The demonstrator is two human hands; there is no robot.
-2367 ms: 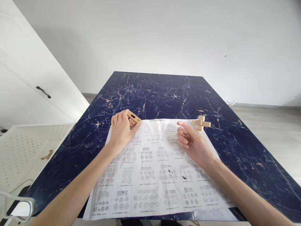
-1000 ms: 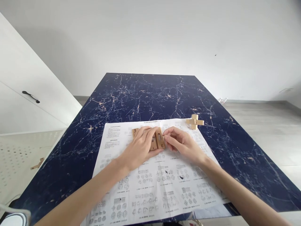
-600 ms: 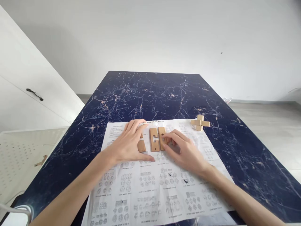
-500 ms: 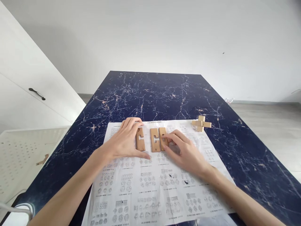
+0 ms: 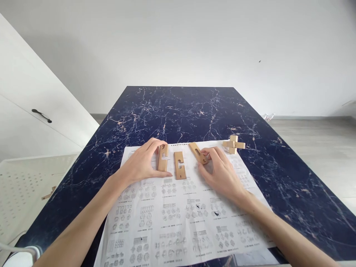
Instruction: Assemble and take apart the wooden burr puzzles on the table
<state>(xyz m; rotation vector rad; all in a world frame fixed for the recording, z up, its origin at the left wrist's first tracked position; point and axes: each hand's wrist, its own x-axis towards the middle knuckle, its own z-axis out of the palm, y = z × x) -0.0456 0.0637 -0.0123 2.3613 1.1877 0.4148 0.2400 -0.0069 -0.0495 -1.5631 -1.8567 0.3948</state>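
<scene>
My left hand [image 5: 144, 159] grips a flat wooden puzzle piece [image 5: 163, 159] by its two ends, thumb at the near end and fingers at the far end. That piece has a notch cut in its right side and a dark mark at the top. Between my hands a similar notched piece [image 5: 179, 170], marked 1, lies flat on the printed sheet [image 5: 178, 207]. My right hand [image 5: 217, 168] pinches the near end of a third wooden piece [image 5: 195, 149], which has a long slot and lies slanted, its far end to the left.
An assembled wooden cross puzzle [image 5: 233, 144] sits at the sheet's far right corner. The sheet covers the near part of a dark blue marbled table [image 5: 178, 111]. A white perforated surface [image 5: 22, 178] and a white cabinet [image 5: 33, 92] stand at the left.
My right hand has shifted the slotted piece away from the middle one and turned it aslant. The left piece, now between my left thumb and fingers, has moved slightly away from me.
</scene>
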